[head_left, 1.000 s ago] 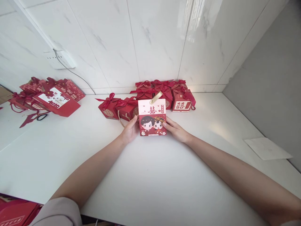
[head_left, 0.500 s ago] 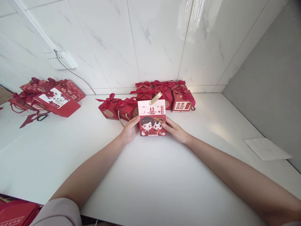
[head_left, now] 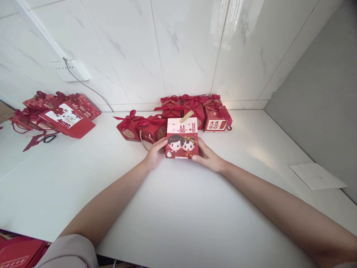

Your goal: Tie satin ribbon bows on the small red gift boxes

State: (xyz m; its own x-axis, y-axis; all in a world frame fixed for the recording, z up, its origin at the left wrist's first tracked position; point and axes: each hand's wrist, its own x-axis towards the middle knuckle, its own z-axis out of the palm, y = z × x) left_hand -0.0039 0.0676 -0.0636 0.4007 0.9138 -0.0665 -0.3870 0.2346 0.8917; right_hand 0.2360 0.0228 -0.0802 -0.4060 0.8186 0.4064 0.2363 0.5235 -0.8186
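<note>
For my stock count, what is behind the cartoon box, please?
Red ribboned boxes stand behind the cartoon box; it covers some of their lower fronts, which cannot be seen.

Between the left hand (head_left: 156, 153) and right hand (head_left: 209, 156) is a carton (head_left: 182, 144), boxes (head_left: 197, 112) behind it, bags (head_left: 67, 116) far left.

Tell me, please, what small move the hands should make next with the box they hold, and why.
I would probably steady the box with the left hand and bring the right hand up to straighten the gold strip: both hands hold the box by its sides, neither touches the strip, and the strip slants at the box's top.
</note>
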